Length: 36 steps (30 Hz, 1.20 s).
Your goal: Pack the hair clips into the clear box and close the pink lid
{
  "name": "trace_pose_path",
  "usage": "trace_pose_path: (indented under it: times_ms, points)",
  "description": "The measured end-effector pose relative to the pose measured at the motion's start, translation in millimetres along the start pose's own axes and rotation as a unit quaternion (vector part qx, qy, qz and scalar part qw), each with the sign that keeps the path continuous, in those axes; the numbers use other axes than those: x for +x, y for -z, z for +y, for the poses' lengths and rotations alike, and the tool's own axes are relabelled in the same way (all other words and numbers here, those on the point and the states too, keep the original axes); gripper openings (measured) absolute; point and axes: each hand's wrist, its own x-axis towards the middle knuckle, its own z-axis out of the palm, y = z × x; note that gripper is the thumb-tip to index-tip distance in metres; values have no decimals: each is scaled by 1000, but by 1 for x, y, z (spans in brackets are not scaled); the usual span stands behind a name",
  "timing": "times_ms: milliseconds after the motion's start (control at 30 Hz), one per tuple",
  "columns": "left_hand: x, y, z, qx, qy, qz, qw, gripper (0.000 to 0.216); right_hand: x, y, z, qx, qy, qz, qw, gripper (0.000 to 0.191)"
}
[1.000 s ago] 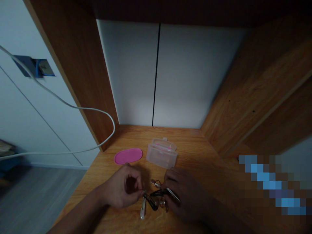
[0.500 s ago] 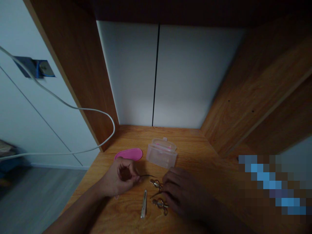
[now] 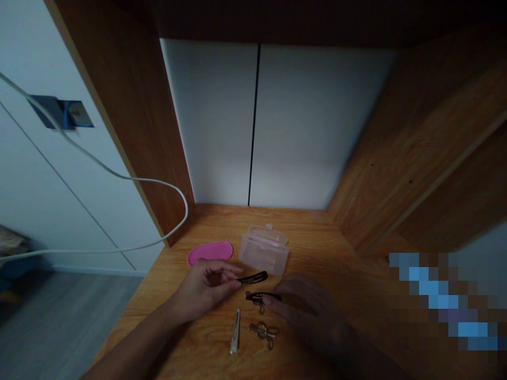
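Near the box (image 3: 263, 257), the left hand (image 3: 204, 291) is pinching a dark clip (image 3: 253, 279), the right hand (image 3: 307, 303) a second clip (image 3: 266, 295), while a silver clip (image 3: 234, 338) and looped clip (image 3: 260, 331) are lying unheld on the bench (image 3: 209, 348).

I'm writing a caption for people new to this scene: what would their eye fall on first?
Probably the bright pink oval piece, lying on the wooden surface to the left of the translucent box. Next, at lower middle, the left hand pinches a dark clip, with the right hand at another dark clip. The pale cable looping across the left side also stands out.
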Motion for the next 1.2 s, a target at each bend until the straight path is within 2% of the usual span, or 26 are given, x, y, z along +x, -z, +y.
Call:
trace_pose_path:
  times_ms: [67, 167, 233, 400, 500, 733, 900, 1000, 1100, 1200]
  points:
    - [-1, -3, 1, -18, 3, -21, 1000, 23, 0, -1, -1, -1, 0, 18, 1000, 13]
    - [-2, -5, 5, -7, 10, -55, 998, 21, 2, 0, -1, -40, 95, 45, 994, 20]
    - [-3, -6, 7, -7, 23, -65, 998, 20, 3, 1, 2, -53, 114, 43, 991, 23]
    - [-3, -7, 4, -81, 64, -67, 992, 19, 0, -1, 10, -46, 103, 15, 994, 23]
    - [-3, -6, 4, -102, 84, -79, 988, 18, -1, -4, 11, -41, 97, 22, 994, 23]
    - [-6, -4, 14, -111, 54, -123, 985, 24, 4, -6, 6, 39, 57, 58, 996, 21]
    - [-5, -8, 8, -72, 69, -72, 992, 17, 1, -9, 10, 7, 90, 45, 995, 22]
    - [-2, -10, 6, -25, 63, -38, 997, 15, -4, -11, 15, -17, 86, 39, 995, 28]
    - [1, -7, 8, 17, 61, 28, 998, 16, -7, -13, 21, -52, 35, 55, 997, 35]
    - [4, 0, 7, 61, 56, 107, 991, 17, -7, -13, 27, -69, -66, 101, 990, 38]
